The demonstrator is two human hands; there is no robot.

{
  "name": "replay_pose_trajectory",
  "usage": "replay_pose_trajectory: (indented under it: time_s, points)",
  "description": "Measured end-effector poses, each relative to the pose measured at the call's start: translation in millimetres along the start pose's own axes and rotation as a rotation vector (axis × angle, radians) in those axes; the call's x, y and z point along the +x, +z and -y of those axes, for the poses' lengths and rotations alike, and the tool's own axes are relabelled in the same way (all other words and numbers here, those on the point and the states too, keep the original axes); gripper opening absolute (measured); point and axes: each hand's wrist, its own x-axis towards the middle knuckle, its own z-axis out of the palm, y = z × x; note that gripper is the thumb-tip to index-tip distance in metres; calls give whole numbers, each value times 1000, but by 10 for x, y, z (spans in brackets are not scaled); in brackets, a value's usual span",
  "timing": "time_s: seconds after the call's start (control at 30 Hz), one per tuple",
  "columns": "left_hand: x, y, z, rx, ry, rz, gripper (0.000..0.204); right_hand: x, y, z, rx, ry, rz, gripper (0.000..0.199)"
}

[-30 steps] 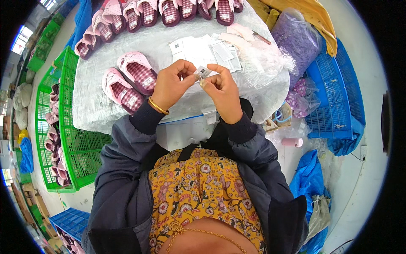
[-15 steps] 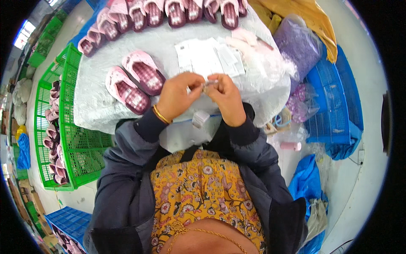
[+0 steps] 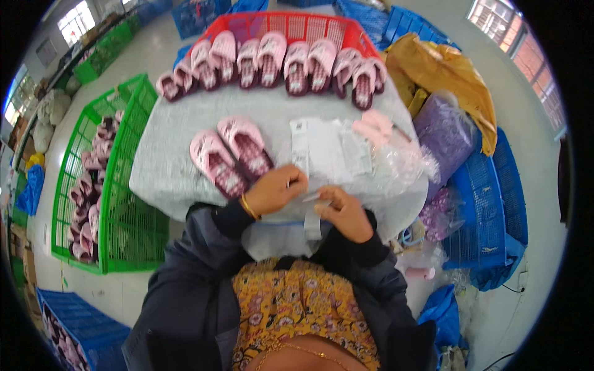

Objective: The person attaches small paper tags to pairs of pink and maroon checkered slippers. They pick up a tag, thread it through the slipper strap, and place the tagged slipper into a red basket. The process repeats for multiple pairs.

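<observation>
Both hands are close together over the near edge of the covered table. My right hand (image 3: 344, 214) is closed in a pinch on a white paper strip (image 3: 313, 226), which hangs down below its fingers. Just left of it, my left hand (image 3: 276, 190) has its fingers pinched together near a small pale piece between the hands; whether it grips anything is hidden. Beyond my left hand lies a pair of pink slippers (image 3: 213, 162) with checked dark-red insoles, toes pointing away. White paper sheets (image 3: 330, 148) lie on the table past my hands.
Several pink slippers (image 3: 270, 59) line the table's (image 3: 167, 142) far side before a red crate (image 3: 297, 23). Pink pieces (image 3: 374, 128) and clear plastic lie at right. A green crate (image 3: 124, 204) of slippers stands left; blue crates (image 3: 473, 216) and a purple bag (image 3: 442, 133) stand right.
The view has tilted up, bringing the red crate into sight. My hands have moved slightly apart, and the white strip now hangs longer below my right hand.
</observation>
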Motion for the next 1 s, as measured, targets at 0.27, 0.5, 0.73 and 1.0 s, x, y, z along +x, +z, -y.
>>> replay_pose_trajectory:
  time_s: [0.27,0.5,0.73,1.0]
  points:
    - [-273,-81,-330,13,29,-22,8,-5,360,278,377,155,12,18]
    - [-427,-618,-39,176,154,-221,24,282,559,347,257,61,58,14]
    - [-227,-1380,325,938,332,-270,16,876,989,789,355,-23,90,16]
    - [-47,-1491,724,967,103,-101,16,1616,1407,320,203,154,-45,17]
